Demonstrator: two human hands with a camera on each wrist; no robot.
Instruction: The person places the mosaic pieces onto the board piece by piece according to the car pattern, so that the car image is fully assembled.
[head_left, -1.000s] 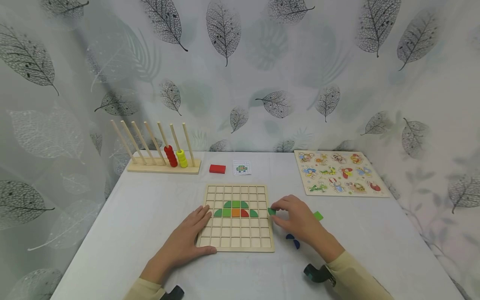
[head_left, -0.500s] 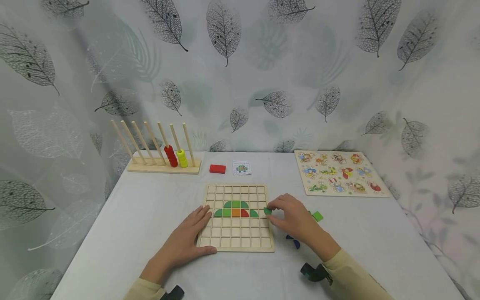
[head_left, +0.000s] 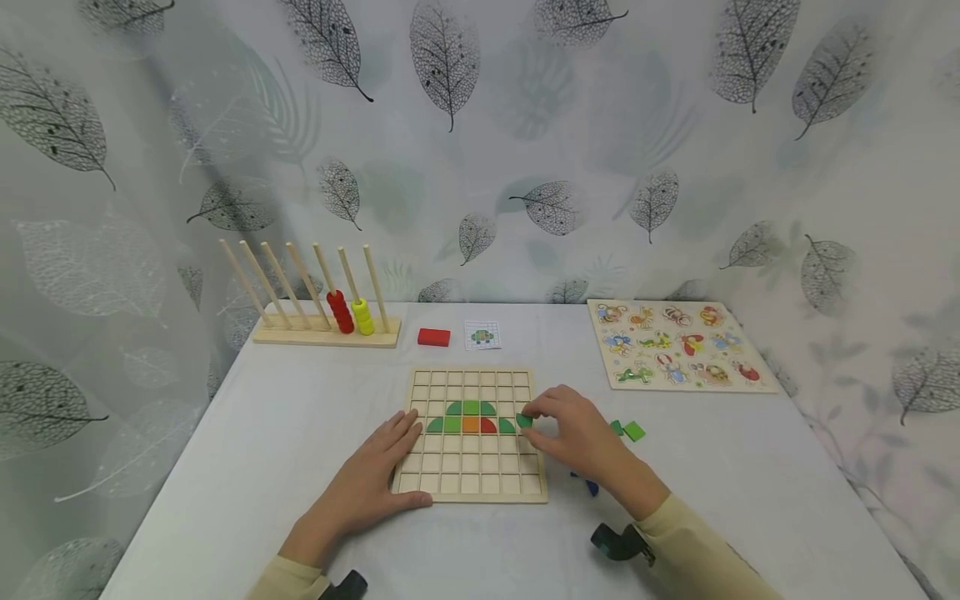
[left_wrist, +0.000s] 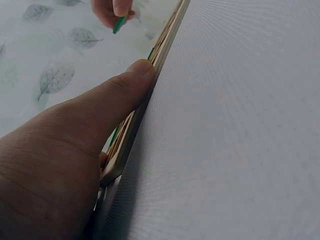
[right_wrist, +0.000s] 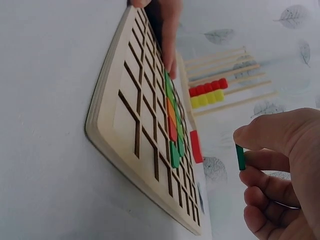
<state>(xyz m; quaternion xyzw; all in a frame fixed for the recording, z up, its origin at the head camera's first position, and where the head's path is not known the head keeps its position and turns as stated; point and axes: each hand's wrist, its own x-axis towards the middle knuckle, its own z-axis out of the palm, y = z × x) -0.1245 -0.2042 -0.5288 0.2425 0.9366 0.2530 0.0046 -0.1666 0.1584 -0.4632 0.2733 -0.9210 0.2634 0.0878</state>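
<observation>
The wooden grid board [head_left: 480, 479] lies on the white table with green, orange and red tiles set in its middle rows. My left hand [head_left: 375, 467] rests at the board's left side, fingers along that edge and thumb [left_wrist: 112, 97] straight against the front edge. Between thumb and fingertips, my right hand [head_left: 581, 433] pinches a dark green tile [right_wrist: 240, 157] with a curved side, held over the right part of the board. The right wrist view shows this tile edge-on, raised above the board. Loose by my right hand are a light green square tile [head_left: 633, 431] and a dark green tile [head_left: 617, 427].
Blue tiles [head_left: 592, 487] lie under my right wrist, partly hidden. Behind the board are a red block [head_left: 433, 337] and a small pattern card [head_left: 482, 336]. A peg stand [head_left: 322, 337] with red and yellow beads is back left, an insect puzzle board [head_left: 678, 346] back right.
My right hand has moved left with the green tile, from beside the board's right edge to over its right columns. Loose green tiles behind it show more. The left hand stays put.
</observation>
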